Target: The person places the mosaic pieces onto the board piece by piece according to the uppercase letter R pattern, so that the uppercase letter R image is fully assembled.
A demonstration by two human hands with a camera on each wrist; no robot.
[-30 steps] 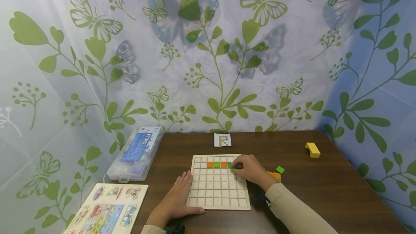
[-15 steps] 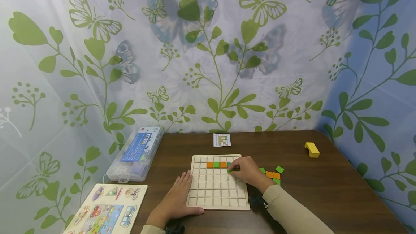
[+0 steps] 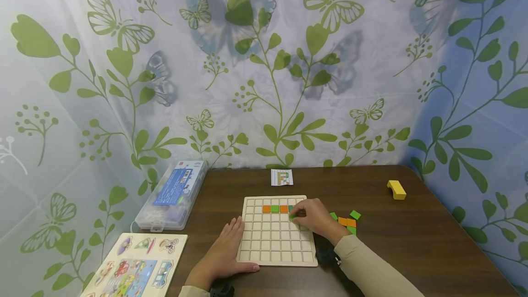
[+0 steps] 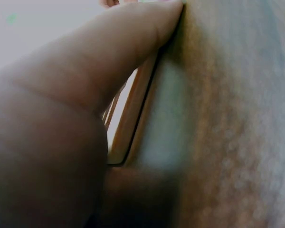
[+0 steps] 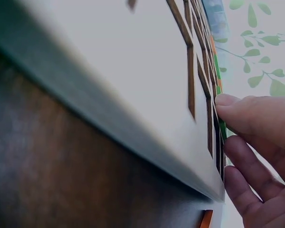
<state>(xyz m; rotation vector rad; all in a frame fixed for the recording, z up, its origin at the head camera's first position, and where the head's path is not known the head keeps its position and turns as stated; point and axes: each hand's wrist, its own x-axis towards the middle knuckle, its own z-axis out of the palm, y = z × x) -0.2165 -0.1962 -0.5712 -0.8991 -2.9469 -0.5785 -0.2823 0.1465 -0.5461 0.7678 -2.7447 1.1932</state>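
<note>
A pale wooden grid board [image 3: 270, 244] lies on the table. My left hand [image 3: 222, 253] rests along its left edge, fingers straight and thumb at the front corner; in the left wrist view the thumb [image 4: 133, 28] lies along the board's rim. My right hand [image 3: 314, 218] pinches a green tile [image 3: 291, 217] over the second grid row from the front of the placed tiles. Those sit in one row: an orange tile [image 3: 266, 209], a green tile [image 3: 275, 209], another orange tile [image 3: 283, 208] and a darker green one partly behind my fingers.
Right of the board lie several loose tiles [image 3: 351, 222], orange and green. A yellow arch block [image 3: 397, 190] stands farther right. Behind the board is a small pattern card [image 3: 282, 177]. A clear plastic case [image 3: 173, 196] and a picture puzzle board [image 3: 177, 247] are at the left.
My right hand has shifted slightly left and toward me with the green tile, uncovering more of the loose tiles, then stayed nearly still. My left hand keeps its place.
</note>
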